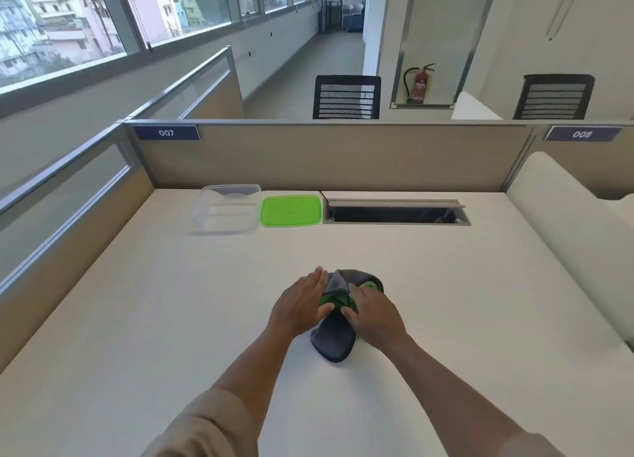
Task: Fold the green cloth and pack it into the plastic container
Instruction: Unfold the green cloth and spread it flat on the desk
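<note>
The cloth point(334, 341) is grey on one side and green on the other, and it lies bunched on the white desk in front of me. My left hand point(302, 302) rests on its left side, thumb pinching a green fold. My right hand point(375, 314) grips the cloth's right side with curled fingers. Much of the cloth is hidden under both hands. The clear plastic container point(226, 207) stands open at the back of the desk, apart from the cloth. Its green lid point(291, 210) lies flat just to its right.
An open cable slot point(394, 213) is cut into the desk at the back right. Beige partition walls point(329, 154) bound the desk at the back and left. A white rounded panel point(562, 223) runs along the right side. Two black chairs stand beyond the partition.
</note>
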A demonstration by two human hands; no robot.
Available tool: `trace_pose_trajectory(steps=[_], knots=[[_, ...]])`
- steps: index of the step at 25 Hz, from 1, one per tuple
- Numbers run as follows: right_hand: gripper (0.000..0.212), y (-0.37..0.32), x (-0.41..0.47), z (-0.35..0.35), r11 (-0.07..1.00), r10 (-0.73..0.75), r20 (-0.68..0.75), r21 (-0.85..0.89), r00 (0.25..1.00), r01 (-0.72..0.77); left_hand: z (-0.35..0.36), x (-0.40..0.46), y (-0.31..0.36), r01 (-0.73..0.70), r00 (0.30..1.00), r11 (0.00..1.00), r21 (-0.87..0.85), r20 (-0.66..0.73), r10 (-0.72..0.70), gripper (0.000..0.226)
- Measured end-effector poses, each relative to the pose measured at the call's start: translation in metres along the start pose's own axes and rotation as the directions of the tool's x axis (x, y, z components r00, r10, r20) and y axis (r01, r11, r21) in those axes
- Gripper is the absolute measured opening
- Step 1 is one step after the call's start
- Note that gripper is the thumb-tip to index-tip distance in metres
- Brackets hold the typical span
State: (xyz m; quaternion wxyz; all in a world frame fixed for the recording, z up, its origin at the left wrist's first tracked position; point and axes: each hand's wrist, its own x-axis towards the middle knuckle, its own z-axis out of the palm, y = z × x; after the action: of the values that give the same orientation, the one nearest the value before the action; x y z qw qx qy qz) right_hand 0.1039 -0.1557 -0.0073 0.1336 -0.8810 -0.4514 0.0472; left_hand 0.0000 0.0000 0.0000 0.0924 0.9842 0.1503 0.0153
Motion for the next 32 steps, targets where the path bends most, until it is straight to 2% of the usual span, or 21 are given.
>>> trace_pose_trajectory(steps=[2,3,5,8,14,20,23,26,28,32], knots=[[0.027,-0.001,0.001,0.001,0.998,0.044,-0.043,0.041,0.998,-0.042,-0.002,0.002,0.0,0.033,0.999,0.999,-0.003,-0.03,-0.033,0.048],[0.02,-0.001,0.0,0.001,0.996,0.068,-0.029,0.053,0.997,-0.066,0.0,0.003,-0.002,0.052,0.998,0.999,0.008,-0.048,-0.051,0.036],[0.017,-0.003,-0.002,0.001,0.989,0.141,0.025,0.049,0.99,-0.142,-0.001,0.005,-0.002,0.119,0.991,0.993,-0.006,-0.061,-0.12,0.024],[0.008,-0.001,-0.005,-0.001,0.966,0.2,0.009,0.165,0.98,-0.199,-0.002,0.003,-0.006,0.181,0.979,0.977,-0.114,-0.07,-0.19,0.014],[0.012,-0.004,0.004,-0.016,0.966,0.179,-0.103,0.209,0.978,-0.155,-0.006,0.008,-0.013,0.226,0.948,0.939,-0.258,-0.162,-0.273,0.015],[0.025,-0.017,0.013,-0.033,0.994,0.029,-0.209,0.11,0.978,-0.006,-0.019,0.017,-0.005,0.11,0.955,0.971,-0.212,-0.249,-0.163,0.015],[0.025,-0.02,0.018,-0.04,0.996,0.025,-0.272,0.094,0.962,0.001,-0.027,0.02,0.002,0.057,0.949,0.974,-0.22,-0.292,-0.121,0.017],[0.014,-0.015,0.025,-0.053,0.999,0.033,-0.321,0.016,0.947,-0.029,-0.031,0.02,0.0,0.029,0.944,0.979,-0.203,-0.318,-0.094,0.014],[0.012,-0.013,0.029,-0.065,0.999,0.02,-0.349,-0.027,0.937,-0.032,-0.034,0.02,-0.002,0.046,0.936,0.976,-0.213,-0.331,-0.116,0.012],[0.014,-0.017,0.037,-0.097,0.997,-0.006,-0.428,-0.072,0.904,-0.028,-0.038,0.019,-0.01,0.134,0.89,0.933,-0.334,-0.373,-0.261,0.011]])
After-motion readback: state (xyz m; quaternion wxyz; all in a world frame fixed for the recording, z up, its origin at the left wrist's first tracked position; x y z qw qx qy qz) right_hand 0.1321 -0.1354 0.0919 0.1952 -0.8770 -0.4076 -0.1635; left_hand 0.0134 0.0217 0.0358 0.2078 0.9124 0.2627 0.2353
